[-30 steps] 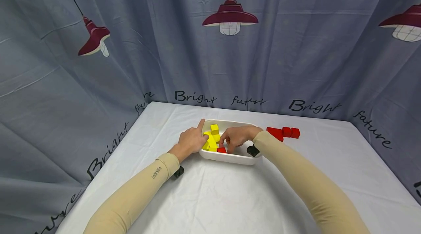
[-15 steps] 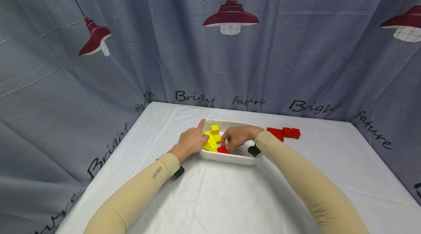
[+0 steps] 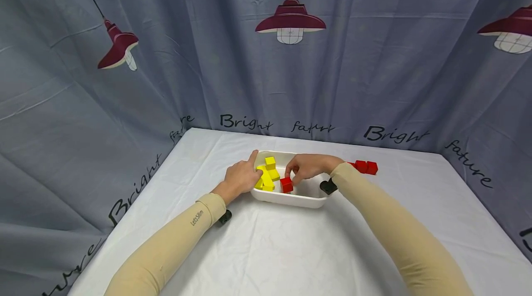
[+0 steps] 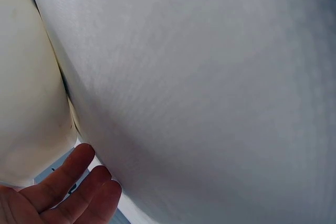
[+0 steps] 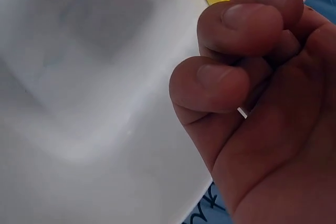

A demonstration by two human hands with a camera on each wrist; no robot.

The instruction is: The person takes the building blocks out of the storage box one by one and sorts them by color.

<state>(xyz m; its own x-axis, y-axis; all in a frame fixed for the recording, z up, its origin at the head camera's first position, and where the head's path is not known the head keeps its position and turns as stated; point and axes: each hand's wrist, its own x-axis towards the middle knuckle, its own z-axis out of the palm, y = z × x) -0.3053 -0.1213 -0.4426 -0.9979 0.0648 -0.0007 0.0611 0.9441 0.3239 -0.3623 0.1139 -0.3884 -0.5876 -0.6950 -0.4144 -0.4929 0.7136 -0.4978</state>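
"Red block (image 3: 287,184): where is it now?"

"Inside the tray (image 3: 287,199), near its front wall, pinched by the right hand (image 3: 313,166) between thumb and finger. I can't tell if it clears the tray's floor."

"What differs from half a second ago?"

"Then it sat tight against the yellow blocks (image 3: 267,179) at the tray's left end; now it's further toward the tray's middle, with a small gap. The right hand has moved right too, and its wrist now covers more of the other red blocks (image 3: 366,166) beyond the tray's right end."

"And the left hand (image 3: 239,178)?"

"Holding the tray's left end, thumb over the rim, as before."

"Anything the head view misses?"

"The left wrist view shows three fingers (image 4: 73,182) outside the tray. The right wrist view shows the right hand's other fingers curled toward the palm over the tray; the pinched block is out of that view."
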